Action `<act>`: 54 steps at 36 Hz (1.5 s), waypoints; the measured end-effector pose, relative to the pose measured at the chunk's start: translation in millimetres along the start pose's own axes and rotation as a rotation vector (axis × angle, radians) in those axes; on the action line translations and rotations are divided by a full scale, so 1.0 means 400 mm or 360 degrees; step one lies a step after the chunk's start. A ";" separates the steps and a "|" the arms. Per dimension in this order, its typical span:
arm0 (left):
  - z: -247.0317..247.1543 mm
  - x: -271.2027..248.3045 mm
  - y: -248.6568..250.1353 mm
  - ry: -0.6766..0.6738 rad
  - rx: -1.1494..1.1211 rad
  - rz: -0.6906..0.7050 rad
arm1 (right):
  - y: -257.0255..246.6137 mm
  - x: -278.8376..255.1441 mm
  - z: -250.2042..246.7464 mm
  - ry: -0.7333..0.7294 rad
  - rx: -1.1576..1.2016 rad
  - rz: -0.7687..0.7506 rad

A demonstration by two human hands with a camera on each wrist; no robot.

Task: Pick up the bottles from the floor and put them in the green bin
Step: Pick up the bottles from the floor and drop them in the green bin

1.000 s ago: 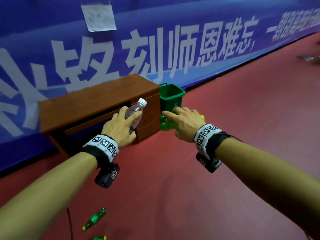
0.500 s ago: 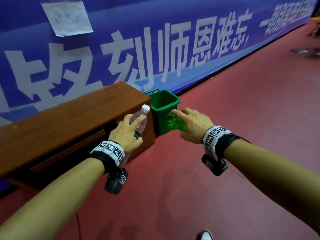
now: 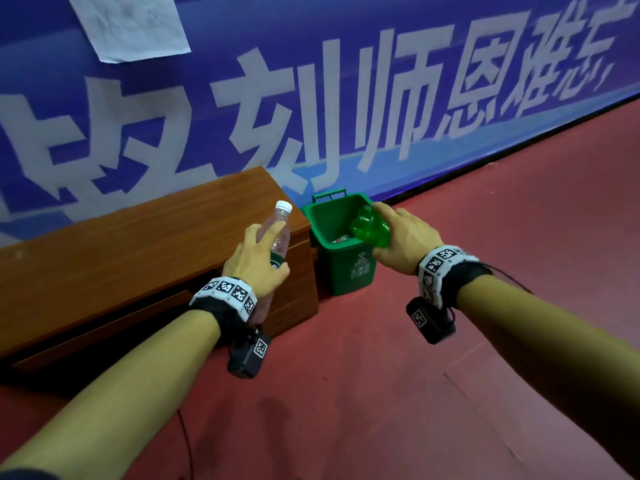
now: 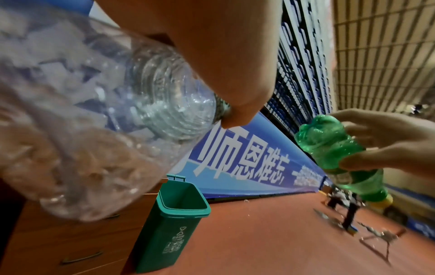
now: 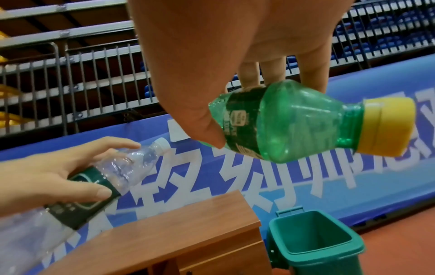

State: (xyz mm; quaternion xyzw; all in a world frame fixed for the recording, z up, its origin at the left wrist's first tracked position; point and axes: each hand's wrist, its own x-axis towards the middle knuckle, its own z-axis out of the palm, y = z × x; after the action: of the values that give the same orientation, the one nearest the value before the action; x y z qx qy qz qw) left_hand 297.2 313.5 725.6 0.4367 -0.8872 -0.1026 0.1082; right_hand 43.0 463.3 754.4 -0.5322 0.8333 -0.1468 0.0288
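change: right hand point(image 3: 407, 242) has carried the green soda bottle point(image 3: 370, 228) from in front of the green bin point(image 3: 341, 268) to above its open rim | hands: right grips it; left hand point(image 3: 254, 259) grips the clear water bottle point(image 3: 278, 233) over the wooden cabinet's point(image 3: 138, 244) end | meaning: release looks next; clear bottle follows

Green bottle point(image 3: 370, 227) above open green bin point(image 3: 349, 271)

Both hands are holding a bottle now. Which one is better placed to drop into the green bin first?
Right. The right hand holds the green bottle at the green bin opening; the left hand holds the clear bottle over the wooden cabinet.
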 end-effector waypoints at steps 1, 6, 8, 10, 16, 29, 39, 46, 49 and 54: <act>0.012 0.038 0.003 -0.0001 -0.0005 -0.0020 | 0.012 0.040 0.014 -0.0017 0.0058 0.0001; 0.106 0.240 0.000 -0.0027 -0.0014 -0.0127 | 0.094 0.227 0.104 -0.0097 0.0036 -0.0053; 0.153 0.332 -0.004 -0.0038 -0.0002 -0.0117 | 0.130 0.306 0.135 -0.0119 -0.0072 -0.0106; 0.200 0.429 -0.007 -0.0050 -0.0003 -0.0128 | 0.168 0.390 0.161 -0.0144 -0.0197 -0.0152; 0.318 0.720 0.003 -0.0137 -0.0103 -0.0184 | 0.265 0.656 0.205 -0.0241 -0.0308 -0.0084; 0.416 1.262 0.103 -0.0233 -0.0401 -0.0275 | 0.424 1.234 0.248 -0.0280 -0.0046 0.0116; 0.477 1.628 0.163 -0.0320 -0.0471 -0.0495 | 0.496 1.653 0.346 -0.0426 -0.0006 -0.0075; 0.503 1.660 0.109 -0.0404 -0.0333 -0.0709 | 0.485 1.803 0.404 -0.0714 -0.0150 -0.0387; 0.515 1.590 0.057 -0.0421 -0.0222 -0.0805 | 0.451 1.800 0.418 -0.0752 -0.0251 -0.0655; 0.496 1.396 -0.039 -0.0545 -0.0028 -0.0940 | 0.378 1.717 0.422 -0.0831 -0.0528 -0.1238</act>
State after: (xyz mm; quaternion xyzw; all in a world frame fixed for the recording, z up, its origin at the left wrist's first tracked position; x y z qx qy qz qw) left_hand -79.4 -123.5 589.0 0.6501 -0.7268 -0.2091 -0.0731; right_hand -352.0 -128.7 625.7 -0.8201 0.5500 0.1262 0.0946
